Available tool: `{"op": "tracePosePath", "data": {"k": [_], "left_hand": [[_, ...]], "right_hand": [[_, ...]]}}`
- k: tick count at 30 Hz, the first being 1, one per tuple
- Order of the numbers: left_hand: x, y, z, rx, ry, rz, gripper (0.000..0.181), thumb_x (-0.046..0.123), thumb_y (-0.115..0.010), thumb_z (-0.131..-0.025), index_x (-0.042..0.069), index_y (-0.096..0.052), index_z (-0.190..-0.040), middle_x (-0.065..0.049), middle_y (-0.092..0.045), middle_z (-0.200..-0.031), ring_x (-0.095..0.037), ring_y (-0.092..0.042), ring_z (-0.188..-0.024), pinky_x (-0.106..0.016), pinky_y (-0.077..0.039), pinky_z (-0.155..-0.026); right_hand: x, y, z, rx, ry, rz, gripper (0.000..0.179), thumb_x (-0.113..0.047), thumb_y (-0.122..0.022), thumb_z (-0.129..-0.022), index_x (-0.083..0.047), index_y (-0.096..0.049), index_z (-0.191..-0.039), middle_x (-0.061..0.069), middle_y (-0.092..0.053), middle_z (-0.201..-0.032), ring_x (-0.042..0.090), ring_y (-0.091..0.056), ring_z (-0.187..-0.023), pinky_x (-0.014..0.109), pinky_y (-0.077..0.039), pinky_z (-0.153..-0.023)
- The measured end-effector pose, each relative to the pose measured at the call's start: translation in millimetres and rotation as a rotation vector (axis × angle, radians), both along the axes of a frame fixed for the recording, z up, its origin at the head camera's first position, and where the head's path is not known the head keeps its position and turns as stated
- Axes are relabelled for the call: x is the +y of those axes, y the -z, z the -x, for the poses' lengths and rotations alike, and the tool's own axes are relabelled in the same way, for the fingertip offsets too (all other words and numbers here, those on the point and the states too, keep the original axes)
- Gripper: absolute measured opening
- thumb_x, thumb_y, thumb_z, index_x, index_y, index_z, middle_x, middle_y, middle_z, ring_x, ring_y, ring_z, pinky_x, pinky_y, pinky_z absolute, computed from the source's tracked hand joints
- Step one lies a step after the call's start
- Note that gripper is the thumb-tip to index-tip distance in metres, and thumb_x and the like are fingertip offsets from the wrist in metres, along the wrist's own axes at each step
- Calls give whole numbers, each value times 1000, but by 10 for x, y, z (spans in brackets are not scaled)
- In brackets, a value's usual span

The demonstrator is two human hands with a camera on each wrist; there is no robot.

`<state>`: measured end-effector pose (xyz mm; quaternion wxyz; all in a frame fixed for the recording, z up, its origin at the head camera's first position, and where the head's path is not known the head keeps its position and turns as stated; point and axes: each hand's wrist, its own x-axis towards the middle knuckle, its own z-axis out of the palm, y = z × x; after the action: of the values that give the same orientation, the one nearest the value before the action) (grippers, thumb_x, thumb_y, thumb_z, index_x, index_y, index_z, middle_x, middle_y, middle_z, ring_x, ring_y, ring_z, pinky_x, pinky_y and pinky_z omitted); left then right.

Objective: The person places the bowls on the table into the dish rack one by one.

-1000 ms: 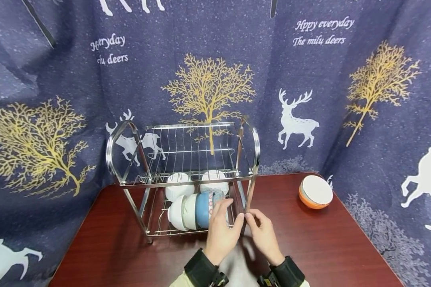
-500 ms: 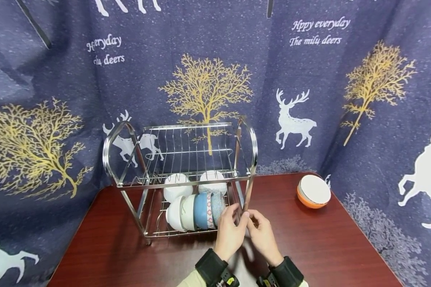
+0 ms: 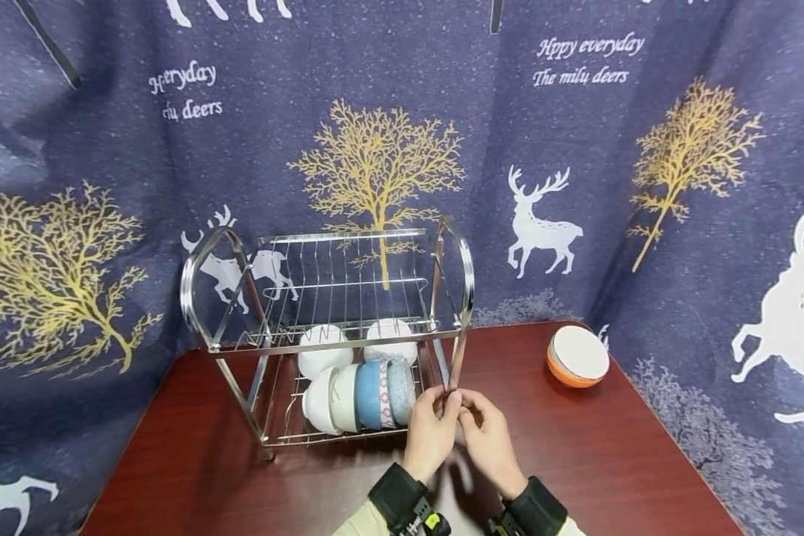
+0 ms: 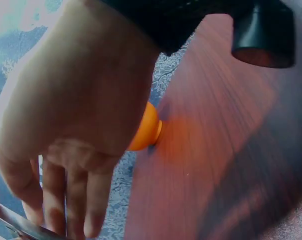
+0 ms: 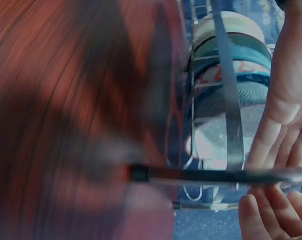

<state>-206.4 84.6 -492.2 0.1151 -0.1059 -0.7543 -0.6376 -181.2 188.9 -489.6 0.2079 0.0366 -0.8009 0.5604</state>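
A two-tier metal dish rack (image 3: 335, 343) stands on the table. My left hand (image 3: 429, 439) is at its front right post (image 3: 458, 361), thumb on the near side and fingers curled behind. From the right, my right hand (image 3: 489, 443) pinches the same post between thumb and forefinger. On the lower tier a white bowl (image 3: 318, 406), a pale green bowl (image 3: 343, 402), a blue bowl (image 3: 368, 394) with a pink-patterned band, and a grey-blue bowl (image 3: 400, 391) lean in a row. The right wrist view shows the post (image 5: 191, 175) running between fingers; the left wrist view mostly shows a palm.
Two white bowls (image 3: 321, 359) sit at the back of the lower tier; the upper wire tier bears no dishes. Stacked bowls, white inside and orange outside (image 3: 573, 378), stand at the table's right rear. A blue deer-print curtain (image 3: 496, 186) hangs behind the dark red table (image 3: 194, 461).
My left hand has moved right, from in front of the grey-blue bowl to the post, and its fingers have curled in. The right hand has stayed at the post. The head view has shifted slightly.
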Motion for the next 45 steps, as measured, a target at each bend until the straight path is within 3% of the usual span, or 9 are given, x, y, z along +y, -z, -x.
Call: {"op": "tracePosePath", "data": {"k": [3,10,17,21,27,31,40,45], "left_hand": [[9,37,16,-11,4,-10,23,16,-62,-93,-2,-66,-106,-12,-69,-99,-19,-66,-88,-27,-54,-77],[11,69,21,-26,29,5,20,18,-60,-95,2,-68,-103,-8,-69,-97,-16,-64,-85,-29,-53,-76],[-59,103,10,-42,54,-9,19,17,-58,-96,2,-67,-103,-7,-70,-97,-18,-65,-88,-32,-53,-79],[-70,128,22,-15,60,3,18,17,-57,-96,4,-67,-104,-7,-70,-99,-18,-65,-89,-32,-53,-80],[-87,149,11,10,76,20,17,16,-57,-97,3,-66,-104,-9,-69,-99,-20,-65,-89,-33,-54,-79],[-92,146,11,3,82,17,15,15,-57,-96,4,-66,-103,-8,-69,-99,-19,-65,-89,-31,-54,-79],[-92,155,17,-10,75,28,14,15,-57,-96,7,-66,-103,-6,-68,-100,-18,-65,-90,-31,-53,-80],[-92,168,15,-1,69,40,13,15,-57,-96,6,-65,-103,-6,-68,-100,-17,-64,-90,-30,-53,-79]], "right_hand": [[57,-160,-28,34,19,-55,24,13,-54,-88,2,-65,-107,12,-68,-96,25,-65,-86,27,-54,-74],[719,-11,266,129,195,-267,20,4,-60,-87,-5,-67,-103,4,-67,-99,16,-60,-87,16,-44,-76],[1190,-129,457,231,295,-379,17,2,-58,-86,1,-66,-101,15,-64,-97,29,-56,-94,34,-39,-82],[1464,-166,570,206,376,-485,18,-6,-58,-87,0,-64,-103,17,-62,-103,35,-53,-102,46,-39,-86],[1895,-151,635,88,486,-652,35,-18,-59,-87,5,-58,-113,26,-53,-118,46,-46,-111,58,-36,-90],[2131,-93,643,-6,536,-690,45,-23,-58,-88,10,-52,-119,32,-49,-121,52,-45,-107,63,-36,-87],[2519,15,648,-491,548,-594,68,-46,-44,-94,14,-43,-125,43,-42,-121,61,-45,-104,68,-41,-74],[2605,77,647,-604,517,-558,68,-46,-43,-94,19,-47,-116,45,-44,-118,61,-46,-101,65,-42,-75]]}}
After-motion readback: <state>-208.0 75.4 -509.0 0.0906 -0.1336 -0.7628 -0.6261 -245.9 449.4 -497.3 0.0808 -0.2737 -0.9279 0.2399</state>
